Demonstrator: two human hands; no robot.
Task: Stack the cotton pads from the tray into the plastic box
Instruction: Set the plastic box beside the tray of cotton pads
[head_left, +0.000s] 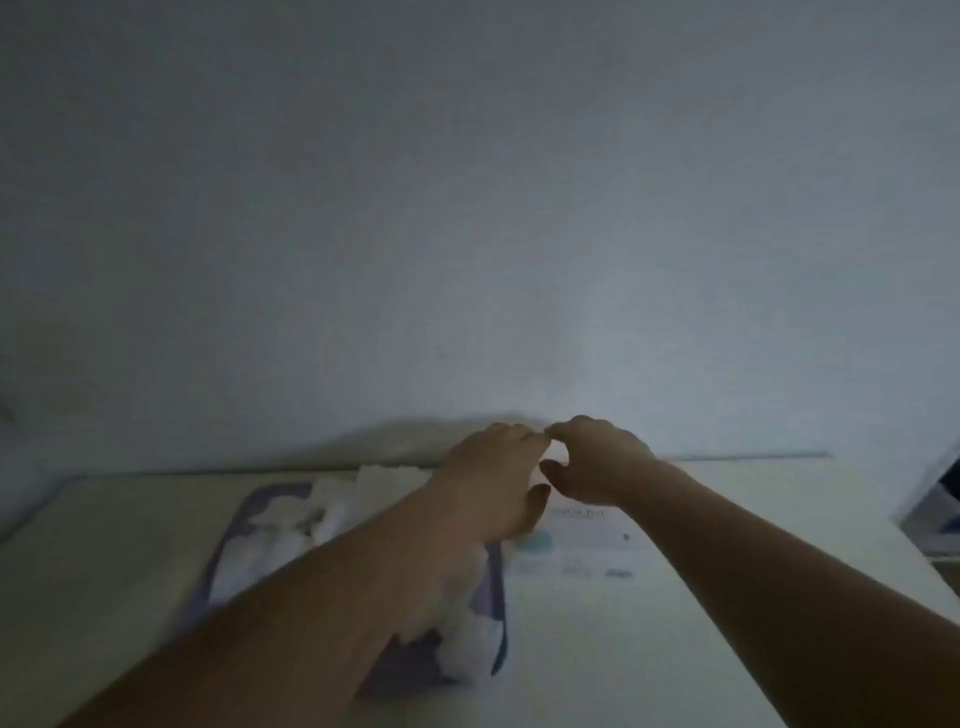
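Note:
A purple tray (228, 551) lies on the pale table, holding several white cotton pads (291, 519) in loose heaps. My left forearm crosses over the tray. My left hand (498, 478) and my right hand (597, 462) meet fingertip to fingertip beyond the tray's far right corner. Their fingers are curled. The frame is blurred and dim, so I cannot tell whether they hold a pad or the plastic box. A pale, clear-looking thing with a printed label (576, 540) lies just under the hands; it may be the box.
A white wall (467, 208) fills the upper part of the view, close behind the table's (104, 571) far edge. A dark object (935, 509) stands at the right edge.

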